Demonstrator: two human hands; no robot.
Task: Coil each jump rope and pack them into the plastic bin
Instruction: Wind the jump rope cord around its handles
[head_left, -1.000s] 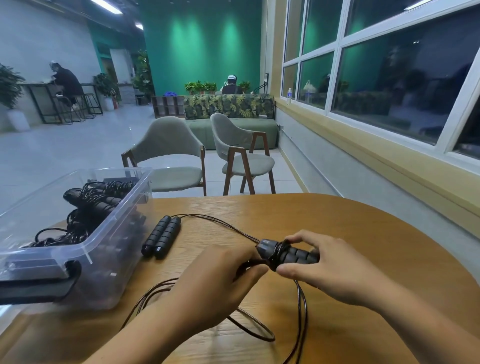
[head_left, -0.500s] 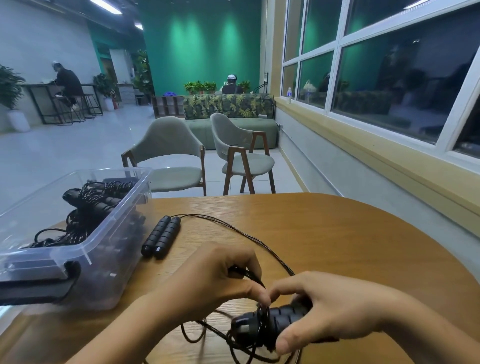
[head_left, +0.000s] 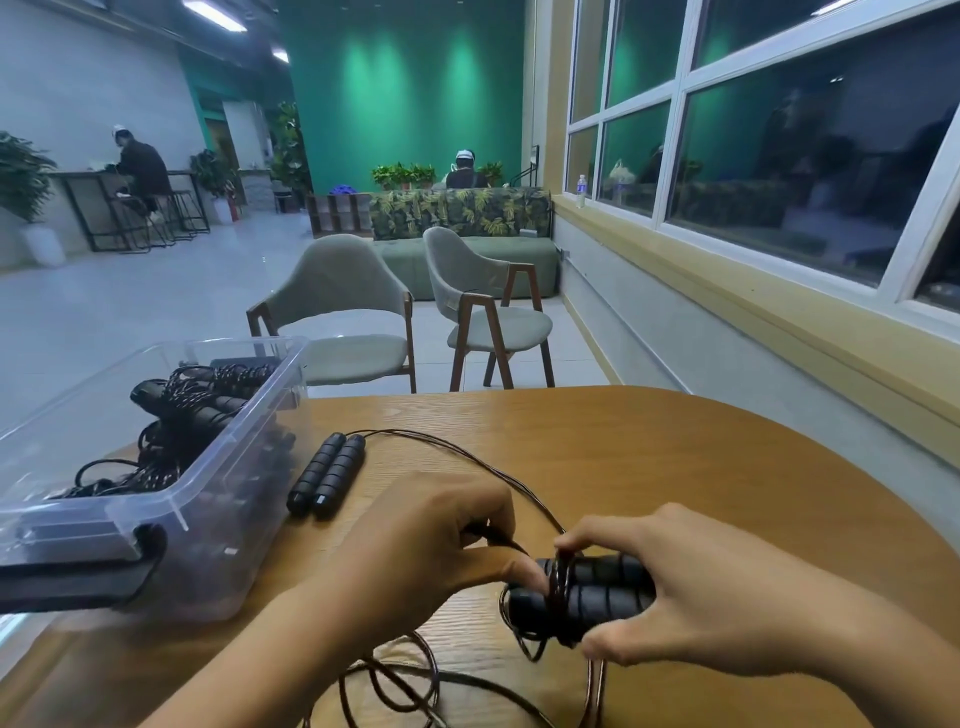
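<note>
Head view is showing the right hand (head_left: 727, 597) with its grip clenched round the paired black handles (head_left: 597, 590) of one jump rope, thumb below and fingers on top. The handles are lying well to the right of the plastic bin (head_left: 171, 512), nearer the person, low over the counter (head_left: 675, 457). Their long axis is running roughly left to right, with the free end pointing back towards the bin. The left hand (head_left: 431, 545) is sitting between the bin and that free end. Its grip is pinching the thin cord (head_left: 506, 543) where it is leading onto the turns wound round the handles. Loose cord (head_left: 395, 675) is trailing on the counter to the right of the bin, beneath both hands.

Judgement: the coming wrap is depending on the cord crossing the handle axis squarely, and the left hand is the nearer one for feeding it.

A second rope's handles (head_left: 327, 480) are lying just beside the bin's right wall, uncoiled. Coiled ropes (head_left: 192, 410) are lying inside the bin.
</note>
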